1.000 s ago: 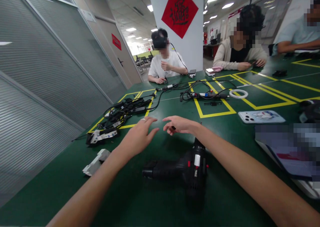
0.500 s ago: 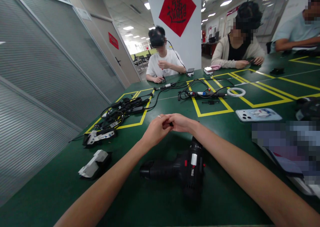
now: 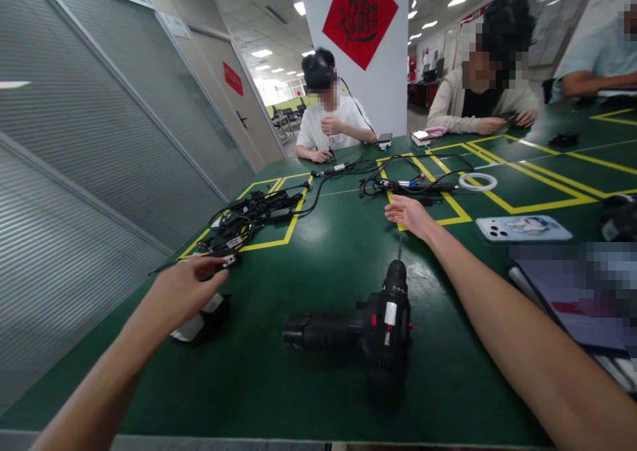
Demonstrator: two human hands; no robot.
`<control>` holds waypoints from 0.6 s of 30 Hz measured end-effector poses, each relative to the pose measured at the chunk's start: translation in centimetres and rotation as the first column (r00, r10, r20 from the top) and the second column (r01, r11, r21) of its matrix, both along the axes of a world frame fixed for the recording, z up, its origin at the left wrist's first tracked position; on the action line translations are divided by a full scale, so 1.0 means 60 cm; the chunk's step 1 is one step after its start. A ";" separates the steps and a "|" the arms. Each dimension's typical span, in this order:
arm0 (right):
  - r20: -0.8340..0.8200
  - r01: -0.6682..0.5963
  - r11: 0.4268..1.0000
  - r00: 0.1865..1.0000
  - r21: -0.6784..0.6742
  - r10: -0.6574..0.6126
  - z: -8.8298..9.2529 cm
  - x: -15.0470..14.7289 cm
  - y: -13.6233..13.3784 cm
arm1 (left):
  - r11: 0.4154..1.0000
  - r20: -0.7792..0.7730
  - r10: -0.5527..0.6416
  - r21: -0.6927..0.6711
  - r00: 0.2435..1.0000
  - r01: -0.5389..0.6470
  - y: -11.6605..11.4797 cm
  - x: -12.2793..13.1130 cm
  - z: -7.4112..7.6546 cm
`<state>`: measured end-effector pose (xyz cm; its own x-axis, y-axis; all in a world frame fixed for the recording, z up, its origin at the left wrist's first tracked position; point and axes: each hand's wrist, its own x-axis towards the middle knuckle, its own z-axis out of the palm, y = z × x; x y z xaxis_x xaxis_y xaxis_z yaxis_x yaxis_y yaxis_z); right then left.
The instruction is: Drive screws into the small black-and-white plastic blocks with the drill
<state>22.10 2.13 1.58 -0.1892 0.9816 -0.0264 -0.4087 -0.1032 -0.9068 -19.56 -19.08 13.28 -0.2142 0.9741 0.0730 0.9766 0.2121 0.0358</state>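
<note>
My left hand (image 3: 186,292) is over the left of the table at the black and white part (image 3: 229,260), thumb and fingers apart, partly covering it; whether it touches the part is unclear. Beneath that hand lies a white and black block (image 3: 199,322), partly hidden. My right hand (image 3: 405,215) hovers with loosely extended fingers and nothing visible in them, close to the black cables and a pen-like tool (image 3: 413,186). Between my arms a black power drill (image 3: 388,325) lies on its side, its bit pointing away from me.
A tangle of black cables (image 3: 259,212) lies at the back left. A phone (image 3: 525,228), a dark folder (image 3: 572,298) and a white ring coil (image 3: 478,182) are on the right of the green table (image 3: 318,385). Several people sit across it.
My hands, together above the drill before, have parted. The left moved left to the black and white part; the right moved right and forward, its fingers now extended. The drill's bit is uncovered.
</note>
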 end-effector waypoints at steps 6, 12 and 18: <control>0.074 0.082 0.996 0.994 0.020 -0.083 -0.031 0.002 0.005 | 0.967 -0.021 0.233 -0.097 0.972 -0.234 -0.063 -0.123 -0.045; 0.093 0.113 0.993 0.989 0.041 -0.117 -0.025 -0.006 -0.002 | 0.954 0.056 0.258 -0.171 0.965 -0.245 -0.060 -0.131 -0.070; 0.082 0.115 0.993 0.990 0.038 -0.118 -0.029 -0.003 0.003 | 0.942 0.034 0.296 -0.177 0.955 -0.286 -0.052 -0.127 -0.079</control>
<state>21.91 2.29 -0.19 -0.0719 0.9974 -0.0048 -0.3389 -0.0289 -0.9404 -27.21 -22.18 8.54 -0.4890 0.8656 -0.1079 0.8686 0.4946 0.0311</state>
